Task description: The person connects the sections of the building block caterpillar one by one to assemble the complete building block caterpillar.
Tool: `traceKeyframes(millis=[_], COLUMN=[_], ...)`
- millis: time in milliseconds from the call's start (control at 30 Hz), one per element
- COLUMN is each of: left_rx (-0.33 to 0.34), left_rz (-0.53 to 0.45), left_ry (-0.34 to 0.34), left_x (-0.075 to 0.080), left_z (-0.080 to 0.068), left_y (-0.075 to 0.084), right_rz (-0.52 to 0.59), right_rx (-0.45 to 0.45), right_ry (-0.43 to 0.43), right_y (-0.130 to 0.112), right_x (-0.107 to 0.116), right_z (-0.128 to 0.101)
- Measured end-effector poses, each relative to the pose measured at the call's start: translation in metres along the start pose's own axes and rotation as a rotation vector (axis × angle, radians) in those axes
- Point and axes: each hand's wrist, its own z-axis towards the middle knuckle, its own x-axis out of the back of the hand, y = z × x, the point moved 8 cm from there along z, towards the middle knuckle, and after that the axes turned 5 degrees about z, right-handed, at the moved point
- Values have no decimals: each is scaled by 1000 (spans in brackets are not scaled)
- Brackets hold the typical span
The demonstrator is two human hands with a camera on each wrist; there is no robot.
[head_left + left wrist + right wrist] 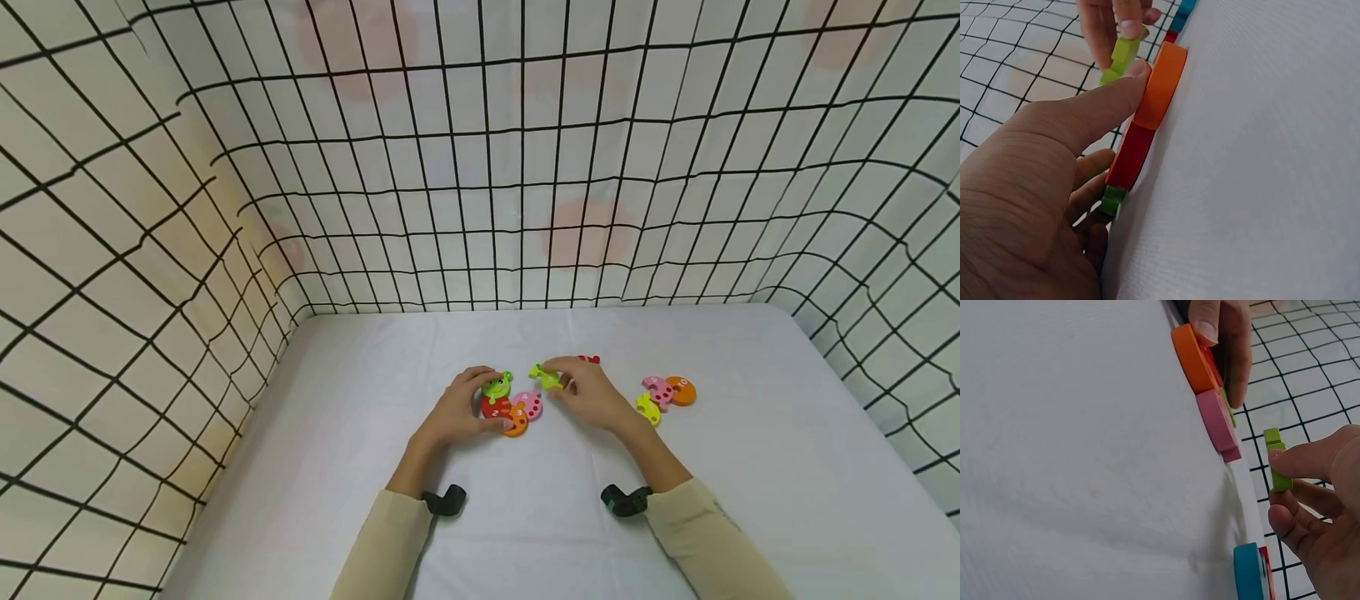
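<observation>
A small lime-green wooden puzzle piece [546, 377] is pinched between the thumb and fingertips of the right hand [588, 393] and is held just above the white cloth-covered bench [750, 483], close beside the free end of a short chain of joined pieces. In the right wrist view the same lime-green piece [1277, 459] is seen edge-on, clamped by the curled fingers [1310, 464] and clear of the bench surface. The chain is made up of a green frog-face head piece [498, 386], a red round segment marked with a white numeral [495, 407], an orange round segment [516, 419] and a pink dotted segment [529, 404], all lying flat and touching one another. The left hand [459, 408] is laid over this chain, with its fingers curled round the head end and its thumb pressed against the edge of the orange segment [1161, 84], as the left wrist view shows; the red segment [1130, 156] is seen just below it. A red piece [589, 359] is partly hidden behind the right hand. To the right, well apart from the chain, a loose group is found: a pink piece [657, 389], an orange piece [682, 390] touching it, and a yellow-green piece [648, 407] just beside them. A blue piece [1247, 570] is seen at the lower edge of the right wrist view. The bench is enclosed by white sheets with a black grid pattern [480, 167].
</observation>
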Motion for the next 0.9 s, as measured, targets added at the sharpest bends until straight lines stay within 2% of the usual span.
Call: traceKeyframes(millis=[167, 333, 667, 900], left_rx=[-6, -5, 0, -14], left_rz=[-5, 2, -8, 11], left_ry=[2, 5, 8, -2], left_x=[1, 2, 1, 1], left_z=[0, 0, 1, 1], left_y=[1, 1, 0, 2], right_rz=[-9, -36, -62, -51], right_rx=[-50, -41, -33, -64], right_ry=[-42, -68, -78, -79], right_y=[0, -4, -3, -1], right_x=[-10, -14, -17, -22], right_z=[0, -2, -3, -4])
